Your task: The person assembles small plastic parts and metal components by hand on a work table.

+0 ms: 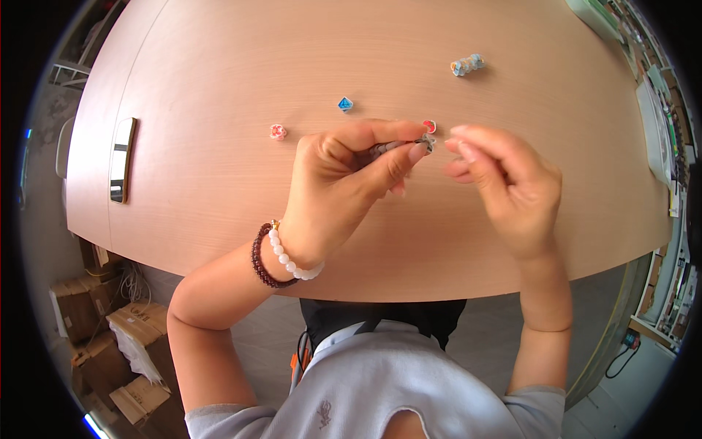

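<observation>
Over the middle of the table, my left hand (329, 179) pinches a small grey, beaded-looking piece (385, 149) between thumb and forefinger. Its tip pokes out past the fingertips; the rest is partly hidden in the palm. Just to the right, apart from it, my right hand (515, 179) has its fingertips drawn together. Whether anything tiny is between them, I cannot make out. Right behind the left fingertips lies a small red piece (430, 126). Farther back are a blue diamond-shaped piece (345, 104) and, to the left, a pink-and-white flower-like piece (278, 132).
A light-blue and orange cluster of small pieces (467, 65) sits at the back right of the table (219, 66). Near the left edge lies a phone (123, 161). Cardboard boxes (139, 322) stand on the floor at left; shelving with containers (662, 139) lines the right.
</observation>
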{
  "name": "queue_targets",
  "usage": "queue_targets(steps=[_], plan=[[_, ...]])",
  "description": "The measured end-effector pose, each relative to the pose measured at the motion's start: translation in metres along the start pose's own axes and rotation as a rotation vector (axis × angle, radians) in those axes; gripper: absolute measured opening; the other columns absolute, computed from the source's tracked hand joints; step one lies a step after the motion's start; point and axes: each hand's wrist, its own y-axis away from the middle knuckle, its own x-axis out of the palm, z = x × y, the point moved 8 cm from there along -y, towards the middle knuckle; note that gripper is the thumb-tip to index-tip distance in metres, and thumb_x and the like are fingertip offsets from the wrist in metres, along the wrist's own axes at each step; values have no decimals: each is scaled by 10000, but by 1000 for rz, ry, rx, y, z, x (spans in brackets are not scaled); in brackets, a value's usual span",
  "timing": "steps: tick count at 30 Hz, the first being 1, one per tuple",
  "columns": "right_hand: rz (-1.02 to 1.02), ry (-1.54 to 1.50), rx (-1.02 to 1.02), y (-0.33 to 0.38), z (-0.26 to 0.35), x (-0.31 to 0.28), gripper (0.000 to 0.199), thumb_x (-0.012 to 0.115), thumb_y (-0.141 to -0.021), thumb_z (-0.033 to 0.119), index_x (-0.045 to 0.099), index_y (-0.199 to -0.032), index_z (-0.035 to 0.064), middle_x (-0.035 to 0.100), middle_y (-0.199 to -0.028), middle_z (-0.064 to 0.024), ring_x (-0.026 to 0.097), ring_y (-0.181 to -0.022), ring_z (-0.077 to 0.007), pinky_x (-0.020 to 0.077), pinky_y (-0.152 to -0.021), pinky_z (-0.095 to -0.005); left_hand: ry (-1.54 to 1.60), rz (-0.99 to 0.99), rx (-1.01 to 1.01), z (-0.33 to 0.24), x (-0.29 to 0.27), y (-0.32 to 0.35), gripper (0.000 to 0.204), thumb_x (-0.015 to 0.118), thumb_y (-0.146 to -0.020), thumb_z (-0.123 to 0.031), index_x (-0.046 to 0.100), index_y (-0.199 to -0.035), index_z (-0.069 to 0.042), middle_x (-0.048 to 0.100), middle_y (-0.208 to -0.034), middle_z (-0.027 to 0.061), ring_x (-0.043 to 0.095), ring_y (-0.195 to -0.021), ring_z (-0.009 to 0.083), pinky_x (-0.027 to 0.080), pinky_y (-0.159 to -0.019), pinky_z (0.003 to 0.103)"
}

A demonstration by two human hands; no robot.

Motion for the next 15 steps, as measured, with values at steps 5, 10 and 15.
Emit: queue_targets(steps=[5,10,15], plan=[[-13,170,-250,3,12,7,193,663,-736,-35,624,-922,1,639,-805,-120,640,-637,-204,509,-522,-265,-39,35,31,-1,4,2,192,643,-809,-16,614,-996,19,649,-835,53,533,-625,41,431,-536,161],[31,306,-384,5,21,11,195,676,-707,-25,617,-890,4,624,-758,-109,615,-579,-195,483,-458,-266,-235,87,181,-6,6,4,176,657,-778,34,611,-948,31,635,-815,41,538,-650,38,448,-557,162],[32,288,-397,5,23,10,162,674,-697,-27,604,-837,14,613,-729,-88,597,-548,-179,465,-437,-265,-278,65,270,-13,9,6,157,657,-775,35,620,-928,35,647,-838,58,539,-629,44,451,-538,167]])
